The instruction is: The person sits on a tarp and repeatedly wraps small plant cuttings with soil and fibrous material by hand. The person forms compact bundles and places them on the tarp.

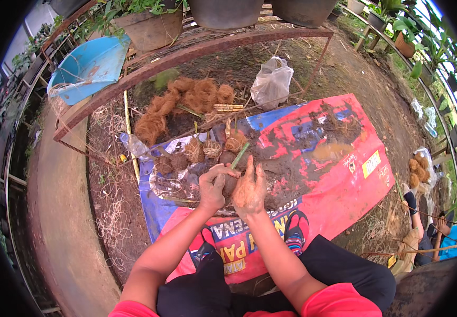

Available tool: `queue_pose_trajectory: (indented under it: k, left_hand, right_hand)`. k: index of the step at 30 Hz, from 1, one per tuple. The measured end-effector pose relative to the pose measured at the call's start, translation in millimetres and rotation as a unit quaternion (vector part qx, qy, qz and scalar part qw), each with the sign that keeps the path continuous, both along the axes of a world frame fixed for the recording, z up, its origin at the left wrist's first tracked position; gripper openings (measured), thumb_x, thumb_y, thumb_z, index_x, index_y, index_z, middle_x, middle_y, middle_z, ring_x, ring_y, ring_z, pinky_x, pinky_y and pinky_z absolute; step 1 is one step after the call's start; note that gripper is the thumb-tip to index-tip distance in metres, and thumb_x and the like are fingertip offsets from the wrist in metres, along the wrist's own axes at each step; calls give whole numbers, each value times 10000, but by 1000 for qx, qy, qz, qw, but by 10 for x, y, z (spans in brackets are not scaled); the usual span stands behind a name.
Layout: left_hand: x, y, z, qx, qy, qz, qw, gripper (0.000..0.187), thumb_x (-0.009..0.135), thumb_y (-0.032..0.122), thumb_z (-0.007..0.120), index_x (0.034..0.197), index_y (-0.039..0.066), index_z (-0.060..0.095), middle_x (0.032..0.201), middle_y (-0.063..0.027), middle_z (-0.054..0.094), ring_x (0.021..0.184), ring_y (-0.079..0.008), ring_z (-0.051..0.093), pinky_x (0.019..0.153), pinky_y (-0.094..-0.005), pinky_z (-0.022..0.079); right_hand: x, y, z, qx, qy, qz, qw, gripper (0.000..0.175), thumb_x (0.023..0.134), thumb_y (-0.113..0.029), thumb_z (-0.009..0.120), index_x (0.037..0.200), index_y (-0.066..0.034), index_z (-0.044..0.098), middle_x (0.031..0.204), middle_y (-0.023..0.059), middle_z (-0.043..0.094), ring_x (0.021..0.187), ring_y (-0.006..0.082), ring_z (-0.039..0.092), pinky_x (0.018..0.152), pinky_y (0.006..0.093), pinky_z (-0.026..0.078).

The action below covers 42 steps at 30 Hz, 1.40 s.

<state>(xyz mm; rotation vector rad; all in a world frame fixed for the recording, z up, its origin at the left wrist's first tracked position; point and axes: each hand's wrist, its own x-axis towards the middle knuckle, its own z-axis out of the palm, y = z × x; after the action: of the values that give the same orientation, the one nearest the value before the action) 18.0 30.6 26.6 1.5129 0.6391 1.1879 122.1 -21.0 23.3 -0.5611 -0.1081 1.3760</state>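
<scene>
My left hand [213, 188] is curled around a ball of dark mud [229, 185] with a green stem [240, 155] standing out of its top. My muddy right hand [249, 191] lies against the ball's right side, palm turned up and fingers stretched out. Just beyond the hands, several fibre-wrapped balls stand in a row, among them one bound with string [212, 149] and one at the right [235, 142]. Bare mud balls [179, 161] sit left of them. All rest on a muddy red and blue printed sheet [331, 202]. The ball's underside is hidden.
Brown coconut fibre [200, 95], cut stem pieces [228, 107] and a plastic bag [272, 83] lie beyond the sheet. A plastic bottle [134, 146] is at its left corner. A rusty metal rack [196, 42] holds pots and a blue basin [89, 67]. Another person [452, 237] sits at right.
</scene>
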Motion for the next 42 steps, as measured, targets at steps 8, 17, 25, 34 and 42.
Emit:
queue_pose_trajectory:
  k: [8, 17, 25, 34, 42]
  left_hand:
    - [106, -210, 112, 81, 228, 28, 970, 278, 860, 226, 539, 1039, 100, 710, 1319, -103, 642, 1386, -378, 425, 1190, -599, 74]
    - [101, -213, 273, 262, 334, 90, 901, 221, 728, 204, 640, 910, 143, 750, 1416, -56, 595, 1455, -377, 353, 1171, -660, 48]
    - [132, -187, 93, 227, 297, 9, 927, 256, 802, 217, 634, 1034, 157, 725, 1443, -44, 563, 1425, -351, 396, 1177, -622, 103]
    - [101, -159, 81, 211, 286, 25, 934, 333, 768, 276, 721, 1059, 115, 729, 1348, -110, 618, 1356, -339, 482, 1137, -526, 272]
    - [48, -17, -162, -13, 194, 34, 980, 231, 928, 195, 622, 795, 29, 713, 833, -91, 727, 824, -199, 679, 955, -408, 455]
  right_hand:
    - [-64, 13, -58, -16, 64, -24, 998, 698, 1011, -554, 420, 1542, -116, 305, 1426, 184, 502, 1296, 293, 513, 1112, 417, 404]
    - [-79, -46, -184, -100, 16, -60, 993, 349, 1002, -344, 629, 1074, -3, 616, 964, 77, 619, 862, 157, 631, 725, 287, 524]
    - [9, -18, -97, -149, 21, -89, 985, 297, 998, -340, 631, 1036, -45, 627, 908, 52, 608, 811, 155, 620, 659, 309, 511]
    - [103, 8, -152, -114, -6, 11, 993, 450, 1032, -505, 494, 1237, -111, 570, 1122, 65, 599, 1021, 167, 622, 873, 346, 529]
    - [100, -28, -181, -116, 28, 50, 992, 863, 951, -694, 444, 1604, -208, 154, 1428, 137, 437, 1271, 326, 498, 1071, 522, 390]
